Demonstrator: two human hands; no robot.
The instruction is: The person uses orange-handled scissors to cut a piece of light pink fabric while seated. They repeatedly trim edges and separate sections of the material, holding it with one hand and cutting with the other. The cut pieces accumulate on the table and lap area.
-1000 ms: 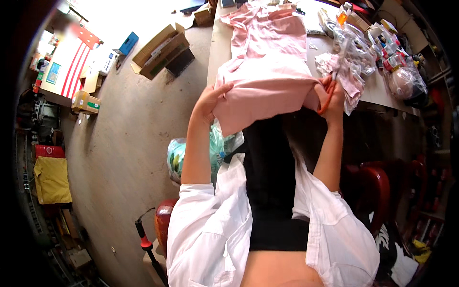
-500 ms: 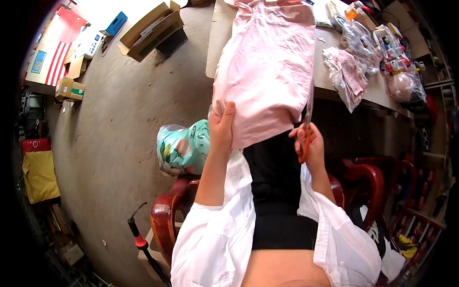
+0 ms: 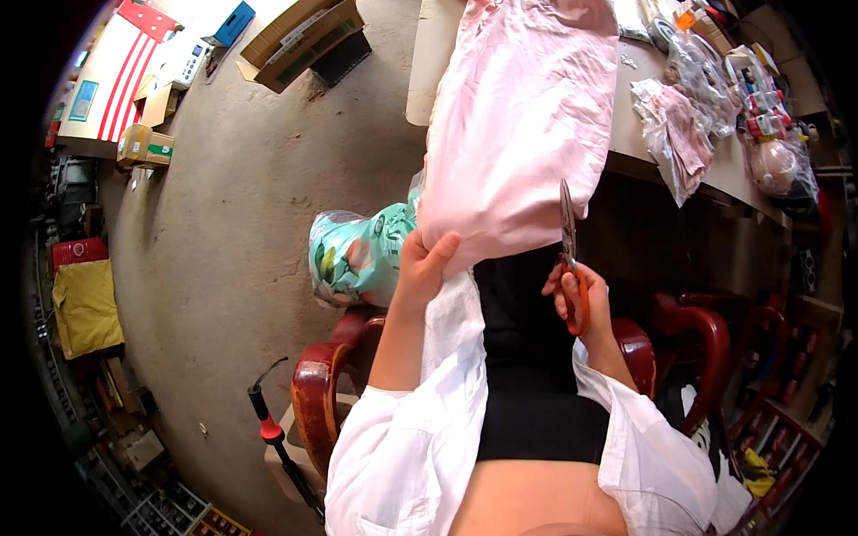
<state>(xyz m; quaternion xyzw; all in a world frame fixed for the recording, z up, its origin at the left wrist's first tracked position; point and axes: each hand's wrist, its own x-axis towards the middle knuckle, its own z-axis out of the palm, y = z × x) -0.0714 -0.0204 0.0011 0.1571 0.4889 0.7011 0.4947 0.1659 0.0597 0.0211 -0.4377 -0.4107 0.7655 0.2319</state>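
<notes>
A pink garment [image 3: 523, 125] hangs from the table edge [image 3: 420, 80] down toward my lap. My left hand [image 3: 424, 263] pinches its lower left corner. My right hand [image 3: 576, 299] grips orange-handled scissors [image 3: 569, 246], blades pointing up beside the garment's lower right edge. Whether the blades touch the cloth I cannot tell. I am seated, wearing a white open shirt over a black top.
A dark red wooden chair [image 3: 317, 393] is under me, another [image 3: 715, 339] at my right. A patterned teal plastic bag [image 3: 353, 255] lies on the concrete floor. Cloth scraps [image 3: 679, 134] and bagged items [image 3: 773, 165] sit on the table; cardboard boxes [image 3: 304, 45] at far left.
Both hands pulled the pink garment down off the table toward my lap. The right hand with the scissors dropped lower and the view moved closer.
</notes>
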